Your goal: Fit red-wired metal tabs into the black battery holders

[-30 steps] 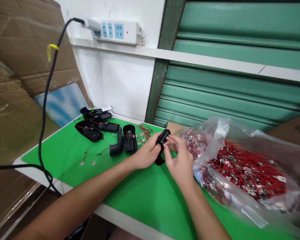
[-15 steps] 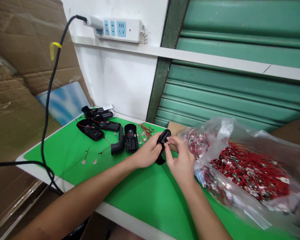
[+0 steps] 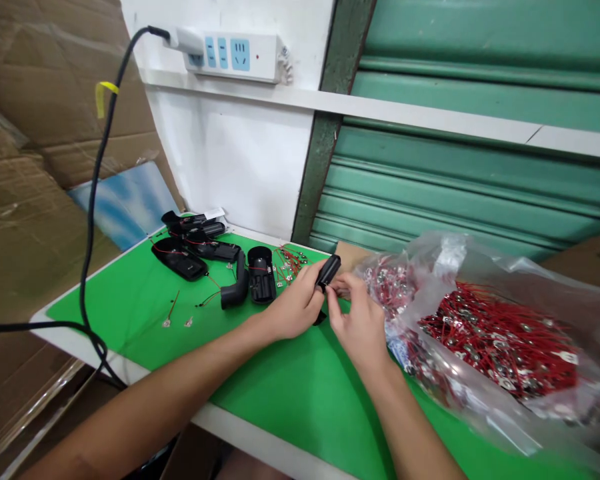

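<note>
Both hands meet just left of the plastic bag (image 3: 490, 347): the left hand (image 3: 293, 308) grips a black plastic part (image 3: 327, 272), the right hand (image 3: 360, 323) pinches at its tip, above the green mat (image 3: 290, 393).

both forearms come in from the bottom edge and meet mid-frame, bare to the elbow. left hand (image 3: 293, 307) sits palm-in, fingers curled shut in a grip, thumb on top. right hand (image 3: 363, 323) is just beside it, back toward the camera, thumb and forefinger pinched together at the left's fingertips. wrists fairly straight, hands touching
</note>
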`<state>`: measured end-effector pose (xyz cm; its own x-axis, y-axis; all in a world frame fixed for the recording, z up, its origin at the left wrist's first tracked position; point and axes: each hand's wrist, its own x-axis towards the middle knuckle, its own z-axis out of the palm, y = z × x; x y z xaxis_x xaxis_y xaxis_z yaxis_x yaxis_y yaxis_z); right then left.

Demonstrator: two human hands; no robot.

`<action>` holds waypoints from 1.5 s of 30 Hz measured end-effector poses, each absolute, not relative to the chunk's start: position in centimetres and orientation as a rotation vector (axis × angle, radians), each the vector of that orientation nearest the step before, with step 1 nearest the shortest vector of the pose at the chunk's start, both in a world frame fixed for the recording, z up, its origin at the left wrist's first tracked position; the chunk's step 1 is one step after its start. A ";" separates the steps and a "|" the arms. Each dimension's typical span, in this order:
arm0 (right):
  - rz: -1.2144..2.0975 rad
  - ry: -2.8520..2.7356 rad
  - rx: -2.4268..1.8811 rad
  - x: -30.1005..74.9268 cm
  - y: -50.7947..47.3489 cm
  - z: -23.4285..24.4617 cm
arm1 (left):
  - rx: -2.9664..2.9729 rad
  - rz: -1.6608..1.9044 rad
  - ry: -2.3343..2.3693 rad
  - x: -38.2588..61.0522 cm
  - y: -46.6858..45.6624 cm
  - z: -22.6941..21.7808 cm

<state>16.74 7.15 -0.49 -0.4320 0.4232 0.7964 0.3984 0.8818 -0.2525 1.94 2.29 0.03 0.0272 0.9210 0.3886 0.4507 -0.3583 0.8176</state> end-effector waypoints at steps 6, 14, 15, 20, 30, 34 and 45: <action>0.029 -2.057 -0.578 16.6 7.1 -0.5 | 1.831 1.301 1.395 2.1 2.2 -0.2; 0.481 -1.879 -0.634 16.8 7.1 0.1 | 1.610 1.312 1.211 1.6 2.4 1.1; 0.570 -1.796 -0.664 16.8 7.1 0.2 | 1.567 1.309 1.187 1.4 2.3 1.4; 0.843 -1.649 -0.722 16.7 7.4 0.4 | 1.456 1.325 1.077 1.3 2.0 2.2; 1.092 -1.759 -0.696 17.0 7.2 0.5 | 1.598 1.217 1.132 1.2 1.9 2.0; 1.115 -1.760 -0.716 17.0 7.2 0.5 | 1.653 1.175 1.144 1.0 2.0 1.7; 1.073 -1.756 -0.707 16.5 7.0 -0.2 | 1.756 1.128 1.230 0.9 1.9 1.5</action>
<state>16.45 7.00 -0.23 -0.4035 0.8167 0.4126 0.0059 0.4532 -0.8914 0.86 1.94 1.46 0.1684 0.9517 0.2569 0.3383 -0.3005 0.8917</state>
